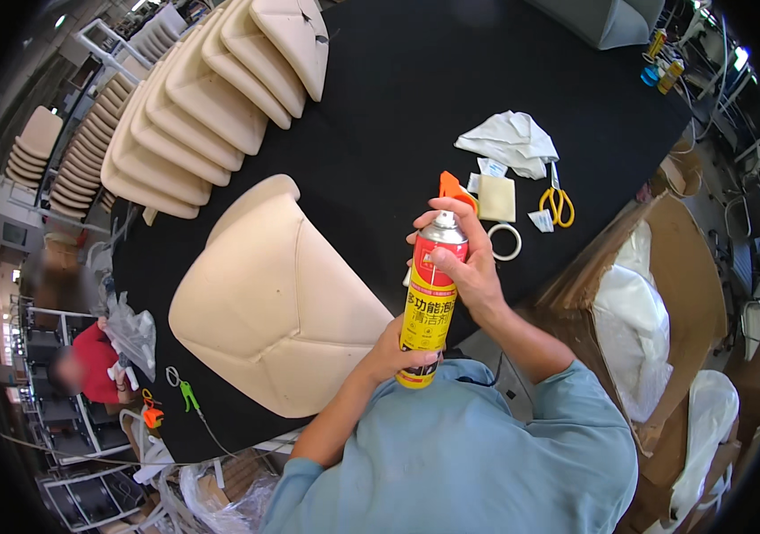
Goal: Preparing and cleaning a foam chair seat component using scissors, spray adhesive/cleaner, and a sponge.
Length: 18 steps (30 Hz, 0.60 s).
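Note:
My left hand (393, 353) is closed round the lower part of a red and yellow spray can (429, 307), which I hold upright in front of my chest. The fingers of my right hand (469, 258) wrap the can's silver top, with the thumb on its red upper side. Just beyond those fingers shows an orange piece (454, 187); whether it lies on the table or touches them I cannot tell. To the left of the can, a beige padded seat shell (273, 303) lies on the black-covered table (380, 98), its surface creased and dotted with small dark specks.
Several beige shells (211, 98) are stacked at the far left. Right of the can lie a white cloth (513, 142), a cream sponge (497, 198), yellow-handled scissors (558, 207) and a tape roll (505, 242). A cardboard box (700, 267) stands right; a green air gun (188, 396) lies left, near a person in red (95, 360).

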### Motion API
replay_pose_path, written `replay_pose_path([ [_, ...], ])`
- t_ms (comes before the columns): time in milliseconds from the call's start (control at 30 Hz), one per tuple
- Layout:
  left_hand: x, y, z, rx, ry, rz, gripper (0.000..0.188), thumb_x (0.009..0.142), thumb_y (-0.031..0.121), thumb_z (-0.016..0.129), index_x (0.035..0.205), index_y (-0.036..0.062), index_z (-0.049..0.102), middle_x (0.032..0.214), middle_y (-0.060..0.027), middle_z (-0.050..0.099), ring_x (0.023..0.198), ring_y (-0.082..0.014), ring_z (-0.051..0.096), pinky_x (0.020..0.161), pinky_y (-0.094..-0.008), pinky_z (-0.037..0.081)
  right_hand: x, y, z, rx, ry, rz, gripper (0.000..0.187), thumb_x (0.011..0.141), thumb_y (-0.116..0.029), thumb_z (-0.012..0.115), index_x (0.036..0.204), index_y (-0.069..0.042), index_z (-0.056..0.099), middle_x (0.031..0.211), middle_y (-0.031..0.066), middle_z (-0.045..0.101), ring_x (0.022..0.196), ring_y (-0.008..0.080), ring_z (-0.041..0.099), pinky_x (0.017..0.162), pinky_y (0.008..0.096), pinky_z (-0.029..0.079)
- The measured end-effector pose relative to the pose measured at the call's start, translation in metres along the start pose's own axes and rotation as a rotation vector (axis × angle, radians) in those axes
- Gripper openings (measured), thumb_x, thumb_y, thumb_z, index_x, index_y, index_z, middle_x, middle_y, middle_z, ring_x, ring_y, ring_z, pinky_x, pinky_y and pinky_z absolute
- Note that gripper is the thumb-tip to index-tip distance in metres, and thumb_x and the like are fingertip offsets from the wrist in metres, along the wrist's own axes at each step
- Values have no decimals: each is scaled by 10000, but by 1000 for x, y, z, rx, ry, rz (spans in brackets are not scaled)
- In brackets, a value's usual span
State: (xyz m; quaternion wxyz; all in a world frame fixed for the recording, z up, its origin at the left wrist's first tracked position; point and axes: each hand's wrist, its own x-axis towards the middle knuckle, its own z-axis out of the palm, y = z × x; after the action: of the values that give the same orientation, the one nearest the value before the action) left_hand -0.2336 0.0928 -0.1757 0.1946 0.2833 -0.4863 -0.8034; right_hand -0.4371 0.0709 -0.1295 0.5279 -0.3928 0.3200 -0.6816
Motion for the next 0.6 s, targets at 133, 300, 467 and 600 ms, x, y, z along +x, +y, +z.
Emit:
replay_pose_path([
  [133, -10, -11, 10, -313, -225, -177, 773, 763, 377, 813, 1372, 29, 486, 1014, -145, 692, 858, -242, 714, 795, -367, 597, -40, 3, 28, 167, 297, 24, 729, 900, -144, 741, 1520, -139, 359, 1309, 98, 534, 1098, 254, 667, 774, 420, 662],
  [300, -6, -46, 15, -144, -181, 137, 718, 963, 398, 721, 1501, 40, 410, 1256, -115, 627, 1134, -199, 637, 1003, -331, 505, -29, -95, 47, -260, 569, -123, 579, 903, -100, 705, 1422, -16, 462, 1119, 132, 658, 868, 226, 710, 732, 356, 611],
  [467, -31, -78, -26, 21, 68, -15, 447, 1016, 195, 669, 1410, 26, 543, 1108, -73, 688, 1009, -125, 653, 920, -280, 521, -69, -149, -27, -575, 271, -347, 445, 1012, -339, 616, 1258, 30, 580, 1153, 164, 670, 894, 237, 702, 768, 364, 588],
  [600, -53, -98, -32, 31, 274, -136, 423, 1023, 267, 657, 1364, 25, 591, 1135, -96, 710, 1025, -151, 673, 911, -298, 534, -56, -30, -37, -1150, 15, -85, 645, 741, -82, 857, 1313, -99, 559, 1260, 141, 607, 1108, 274, 656, 902, 376, 551],
])
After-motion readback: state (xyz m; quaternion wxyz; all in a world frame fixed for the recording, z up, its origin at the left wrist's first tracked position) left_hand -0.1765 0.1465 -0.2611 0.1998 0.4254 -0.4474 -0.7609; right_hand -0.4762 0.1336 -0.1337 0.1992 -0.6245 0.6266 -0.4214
